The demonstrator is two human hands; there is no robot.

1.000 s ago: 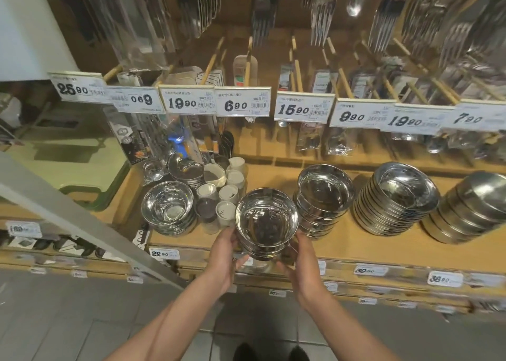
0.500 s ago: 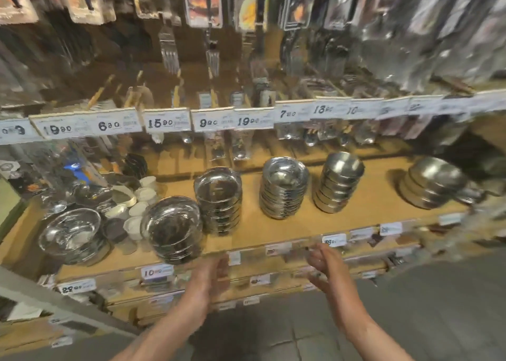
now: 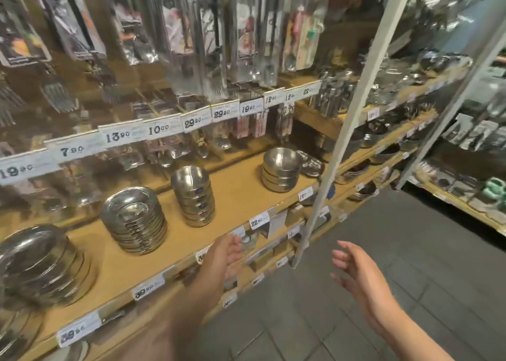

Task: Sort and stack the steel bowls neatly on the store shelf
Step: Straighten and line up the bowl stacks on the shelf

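Both our hands — left hand [image 3: 224,256], right hand [image 3: 356,273] — hang empty, grip relaxed; a blurred sideways reach could topple the tall bowl stack [image 3: 194,196].

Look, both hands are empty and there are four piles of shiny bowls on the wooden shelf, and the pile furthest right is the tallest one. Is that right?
Nearly. The left hand and right hand are empty, and four piles sit on the wooden shelf. But the head view shows the furthest right pile is a short one; the narrow pile beside it stands taller.
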